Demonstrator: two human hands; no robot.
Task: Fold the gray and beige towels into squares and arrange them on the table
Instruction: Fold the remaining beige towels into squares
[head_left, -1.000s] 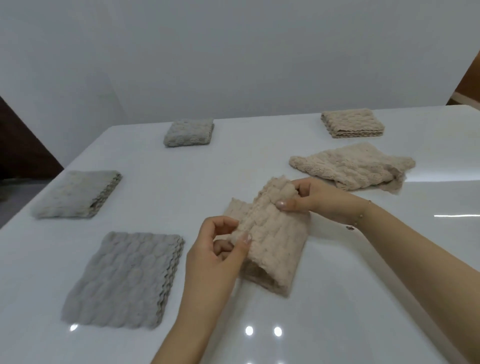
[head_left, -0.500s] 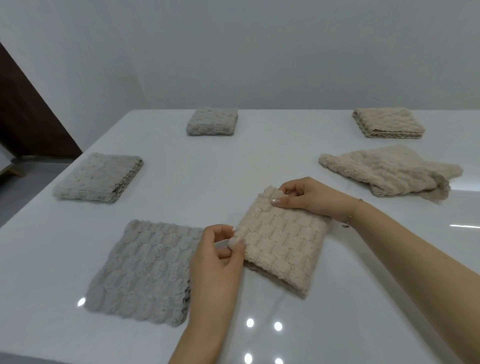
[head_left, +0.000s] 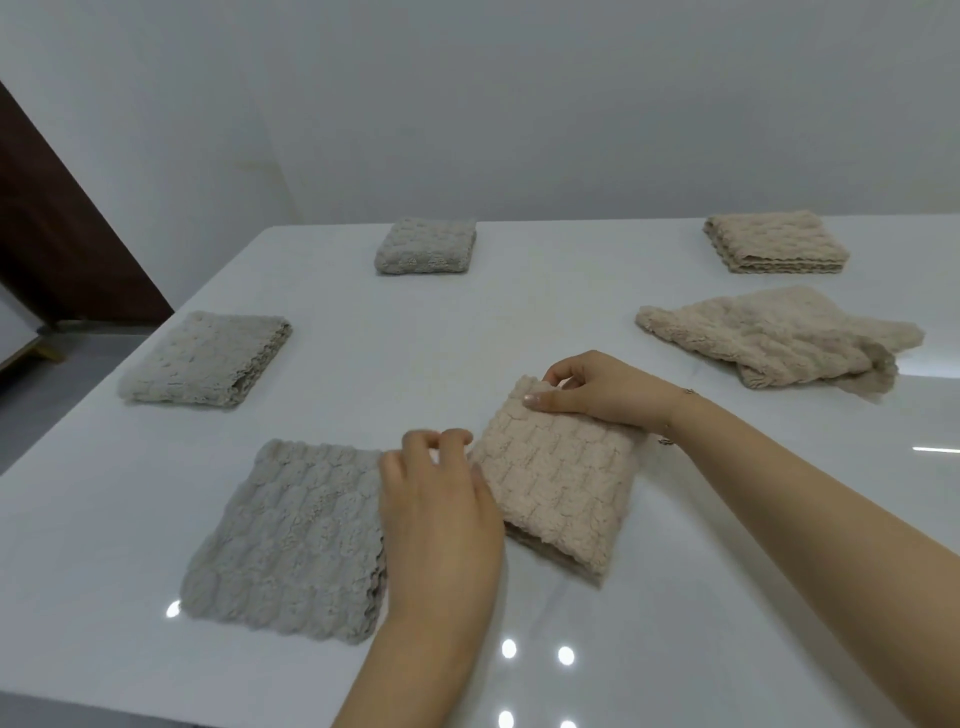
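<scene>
A folded beige towel (head_left: 563, 483) lies flat in the middle of the white table (head_left: 519, 322). My right hand (head_left: 602, 395) pinches its far corner, thumb on top. Just off the towel's left corner is my left hand (head_left: 439, 504), with its fingers curled and blurred; whether it holds the cloth is unclear. A gray towel (head_left: 291, 540) lies folded flat just left of that hand. Two thicker folded gray towels sit at the left (head_left: 208, 358) and at the back (head_left: 426, 247). One folded beige towel (head_left: 776, 241) sits at the back right.
A rumpled beige towel (head_left: 779, 343) lies at the right, behind my right wrist. The table's left edge runs diagonally past the left gray towel, with dark floor and a brown panel (head_left: 62, 244) beyond. A white wall stands behind the table.
The beige towel has come down from being held up and now lies flat on the table. My left hand's fingers have loosened at its left corner. The view has shifted left.
</scene>
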